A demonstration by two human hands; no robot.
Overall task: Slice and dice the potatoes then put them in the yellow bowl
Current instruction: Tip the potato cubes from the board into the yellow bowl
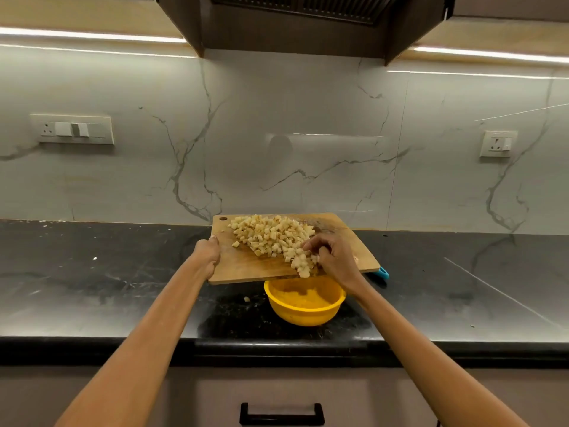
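A wooden cutting board [246, 266] is held tilted above the counter, its near edge over the yellow bowl [304, 312]. My left hand [207, 254] grips the board's left edge. A pile of diced potato [271, 235] covers the board's far and middle part. My right hand [332, 257] rests among the cubes at the board's near right edge, fingers curled against them, right above the bowl. Some cubes hang at the board's lip. The bowl's inside looks wet, and the board hides its far part.
A blue handle [383, 272] pokes out from under the board's right corner. One stray potato cube [247, 299] lies on the black counter [107, 288] left of the bowl. The marble backsplash stands behind, with a drawer handle [281, 414] below the counter edge.
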